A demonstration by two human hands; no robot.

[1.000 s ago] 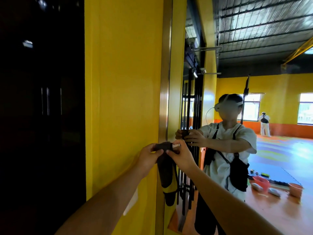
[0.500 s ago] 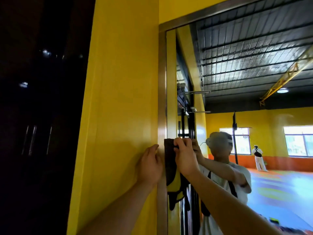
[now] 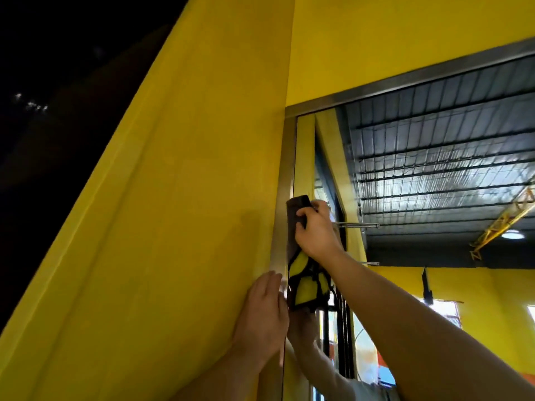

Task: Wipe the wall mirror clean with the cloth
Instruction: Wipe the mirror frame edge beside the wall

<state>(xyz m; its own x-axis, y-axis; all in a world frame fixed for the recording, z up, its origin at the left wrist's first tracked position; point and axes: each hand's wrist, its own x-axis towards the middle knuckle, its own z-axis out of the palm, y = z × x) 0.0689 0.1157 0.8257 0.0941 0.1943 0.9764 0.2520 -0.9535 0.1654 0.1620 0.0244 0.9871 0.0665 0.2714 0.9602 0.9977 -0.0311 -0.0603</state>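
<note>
The wall mirror (image 3: pixel 434 175) fills the right side, set in a metal frame (image 3: pixel 285 198) on a yellow wall. My right hand (image 3: pixel 314 233) presses a dark cloth (image 3: pixel 295 215) against the mirror's left edge, high up near its top corner. The cloth's lower end (image 3: pixel 304 287) hangs down, showing yellow patches with black lines. My left hand (image 3: pixel 260 316) lies flat, fingers together, on the yellow wall and the frame just below and left of the cloth. The mirror reflects both of my arms.
A yellow wall (image 3: pixel 188 227) runs along the left of the mirror, with a dark area (image 3: pixel 58 111) beyond it. The glass reflects a metal roof (image 3: pixel 434 157), a yellow crane beam (image 3: pixel 503 218) and bright windows low at the right.
My right hand has slid the cloth upward along the mirror's left edge toward the top corner. The camera has tilted up. My left hand has let go of the cloth and rests on the wall.
</note>
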